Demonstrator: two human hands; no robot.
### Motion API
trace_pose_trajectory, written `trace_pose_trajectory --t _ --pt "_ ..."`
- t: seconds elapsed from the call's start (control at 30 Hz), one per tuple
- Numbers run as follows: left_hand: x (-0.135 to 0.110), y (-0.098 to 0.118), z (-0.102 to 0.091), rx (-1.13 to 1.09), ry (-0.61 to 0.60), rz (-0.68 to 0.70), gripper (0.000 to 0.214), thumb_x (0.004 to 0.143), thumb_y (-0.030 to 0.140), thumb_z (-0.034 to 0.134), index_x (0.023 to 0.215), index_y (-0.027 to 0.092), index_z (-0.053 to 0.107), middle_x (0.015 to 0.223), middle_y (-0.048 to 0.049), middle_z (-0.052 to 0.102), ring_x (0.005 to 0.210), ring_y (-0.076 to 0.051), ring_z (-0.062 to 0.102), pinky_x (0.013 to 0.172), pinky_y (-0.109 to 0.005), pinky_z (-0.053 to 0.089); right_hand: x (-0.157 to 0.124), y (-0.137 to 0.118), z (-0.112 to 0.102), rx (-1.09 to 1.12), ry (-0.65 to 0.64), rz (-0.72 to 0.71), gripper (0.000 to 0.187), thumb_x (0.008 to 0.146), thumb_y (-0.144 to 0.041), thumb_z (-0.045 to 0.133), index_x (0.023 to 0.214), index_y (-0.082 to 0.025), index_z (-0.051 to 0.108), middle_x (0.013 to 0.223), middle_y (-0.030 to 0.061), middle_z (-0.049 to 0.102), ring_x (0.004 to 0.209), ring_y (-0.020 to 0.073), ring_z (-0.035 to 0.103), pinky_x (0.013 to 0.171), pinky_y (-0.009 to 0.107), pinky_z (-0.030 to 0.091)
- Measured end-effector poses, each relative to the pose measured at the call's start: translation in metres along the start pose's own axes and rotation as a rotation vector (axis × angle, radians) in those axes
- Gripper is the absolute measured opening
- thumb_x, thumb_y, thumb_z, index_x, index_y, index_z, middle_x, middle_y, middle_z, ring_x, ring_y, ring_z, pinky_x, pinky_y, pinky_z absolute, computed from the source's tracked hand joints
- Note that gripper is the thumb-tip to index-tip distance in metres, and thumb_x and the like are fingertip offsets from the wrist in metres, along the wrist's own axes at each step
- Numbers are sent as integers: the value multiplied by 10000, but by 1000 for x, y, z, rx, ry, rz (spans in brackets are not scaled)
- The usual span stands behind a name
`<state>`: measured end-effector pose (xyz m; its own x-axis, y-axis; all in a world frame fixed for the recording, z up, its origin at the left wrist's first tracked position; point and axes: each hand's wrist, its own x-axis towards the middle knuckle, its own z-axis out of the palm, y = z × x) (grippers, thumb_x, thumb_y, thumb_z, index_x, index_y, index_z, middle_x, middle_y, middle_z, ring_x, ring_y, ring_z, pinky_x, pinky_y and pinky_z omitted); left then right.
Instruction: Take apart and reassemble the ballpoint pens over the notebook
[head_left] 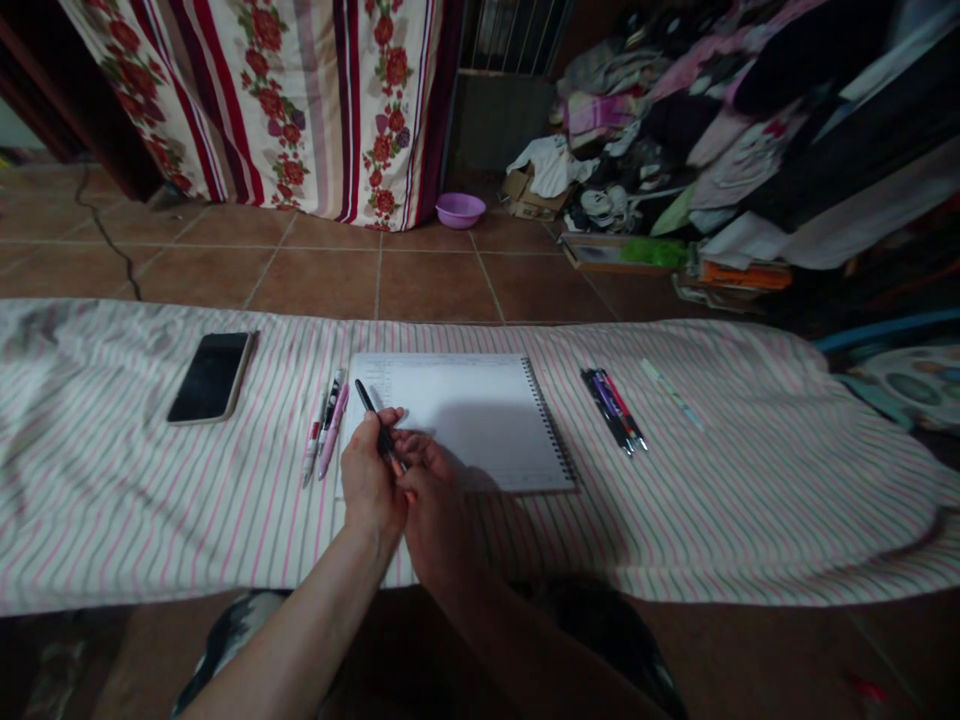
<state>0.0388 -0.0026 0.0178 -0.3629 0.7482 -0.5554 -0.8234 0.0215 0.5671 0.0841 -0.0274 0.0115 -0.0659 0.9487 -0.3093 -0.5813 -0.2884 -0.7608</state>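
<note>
My left hand [369, 478] and my right hand [429, 490] meet over the near left corner of a white spiral notebook [480, 415]. Both are closed round a black pen [373, 410] that points up and to the left across the page. The notebook lies open on a pink-and-green striped cloth [112, 500]. Just left of the notebook lie three pens [326, 435], one of them pink. To the right of the notebook sits a small bunch of dark pens [613, 408], with a pale pen [673, 396] beyond it.
A dark phone [210, 377] lies face up on the cloth at the left. Brown floor tiles [420, 280] stretch beyond the cloth. A floral striped sheet [300, 100] hangs at the back, a purple bowl [460, 209] beside it. Piled clothes [712, 130] fill the right.
</note>
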Motion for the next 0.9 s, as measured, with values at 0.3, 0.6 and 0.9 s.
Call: trace_pose_trajectory --t 0.3,0.6,0.9 --pt "4 9 -1 -27 13 1 154 808 237 502 758 122 591 635 -18 604 475 -79 547 460 -184 450 3 8 -7 -124 -21 -53 232 578 -107 543 798 -177 568 837 13 636 837 172 574 828 319 427" --pt "7 12 -4 -27 -71 -1 156 838 273 487 834 159 594 566 4 550 465 -93 541 443 -194 458 4 6 -13 -235 0 -98 154 661 -191 620 805 -164 575 852 50 679 836 186 624 810 324 450" --pt "12 11 -6 -47 -86 8 171 861 236 464 890 134 598 644 -22 592 554 -80 569 526 -166 468 17 11 -28 -468 -1 -175 173 688 -267 624 817 -152 622 812 66 688 770 196 641 732 319 500"
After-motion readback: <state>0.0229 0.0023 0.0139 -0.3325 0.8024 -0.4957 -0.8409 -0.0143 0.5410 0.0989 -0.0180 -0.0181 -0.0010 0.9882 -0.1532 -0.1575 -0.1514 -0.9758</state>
